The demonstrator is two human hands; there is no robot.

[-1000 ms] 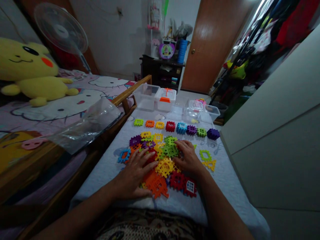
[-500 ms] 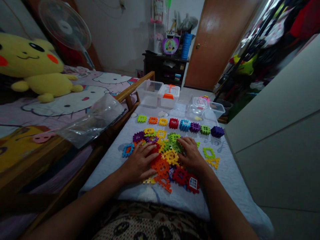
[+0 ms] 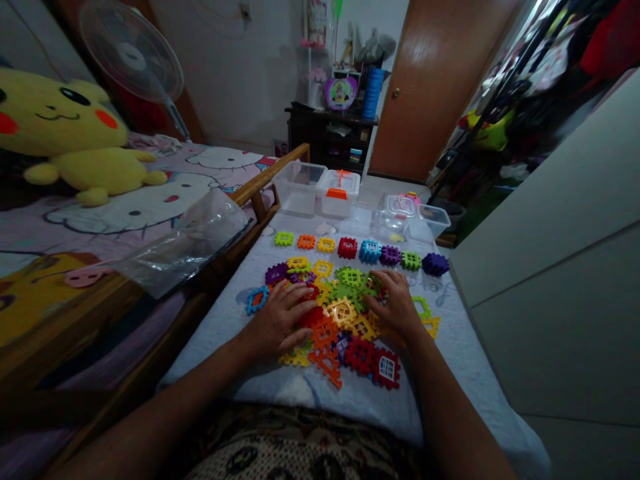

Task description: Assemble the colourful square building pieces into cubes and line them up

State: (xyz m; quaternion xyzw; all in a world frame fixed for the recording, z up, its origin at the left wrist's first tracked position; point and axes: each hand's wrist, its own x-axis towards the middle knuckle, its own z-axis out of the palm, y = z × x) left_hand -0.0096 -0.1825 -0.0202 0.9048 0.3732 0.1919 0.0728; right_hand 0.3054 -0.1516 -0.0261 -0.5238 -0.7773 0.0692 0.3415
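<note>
Pale-blue cloth-covered table [image 3: 480,393]. On it, loose heap of multicoloured, notched plastic pieces [image 3: 333,303], between hands, longer axis slanting far left to near right. Left hand [image 3: 280,320]: palm down, fingers spread over heap's left side, beside flat red plastic piece [image 3: 312,317]. Right hand [image 3: 397,303]: nearer green notched pieces [image 3: 347,292], thumb apart from fingers; cannot tell if pinching.

Left grip [image 3: 279,323] splayed, right grip [image 3: 400,304] palm-down
</note>
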